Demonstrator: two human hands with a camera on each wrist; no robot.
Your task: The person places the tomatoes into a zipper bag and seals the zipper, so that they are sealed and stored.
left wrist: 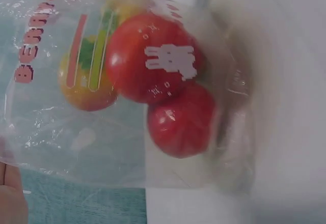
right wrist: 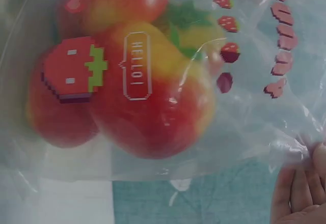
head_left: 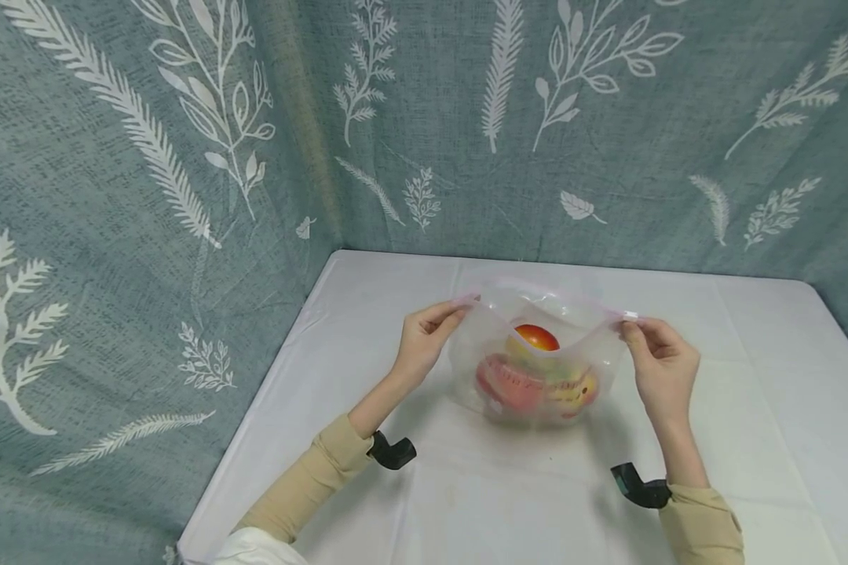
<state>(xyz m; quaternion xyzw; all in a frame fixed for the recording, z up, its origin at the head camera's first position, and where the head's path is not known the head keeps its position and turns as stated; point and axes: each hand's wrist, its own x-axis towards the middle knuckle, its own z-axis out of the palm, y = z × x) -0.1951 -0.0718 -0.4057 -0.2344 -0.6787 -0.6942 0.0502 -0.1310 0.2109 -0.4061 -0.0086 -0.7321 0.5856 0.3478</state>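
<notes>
A clear zip bag (head_left: 466, 365) with pink and red printing stands on the white table, its mouth spread wide. My left hand (head_left: 424, 337) pinches the left end of its pinkish rim between thumb and fingers. At the right end of the rim, my right hand (head_left: 667, 365) pinches the edge the same way. Several fruits lie inside; a red-orange one (head_left: 535, 337) shows through the mouth. Through the plastic in the left wrist view are a round red fruit (left wrist: 130, 63) and a yellowish one (left wrist: 86, 99). A pear-shaped red-and-yellow fruit (right wrist: 168, 122) fills the right wrist view.
The white-covered table (head_left: 502, 510) extends around the bag on all sides. Behind it and along the left hang blue-green curtains (head_left: 452, 204) with white leaf patterns. Black wrist mounts (head_left: 393, 453) project inward from both tan sleeves (head_left: 304, 479).
</notes>
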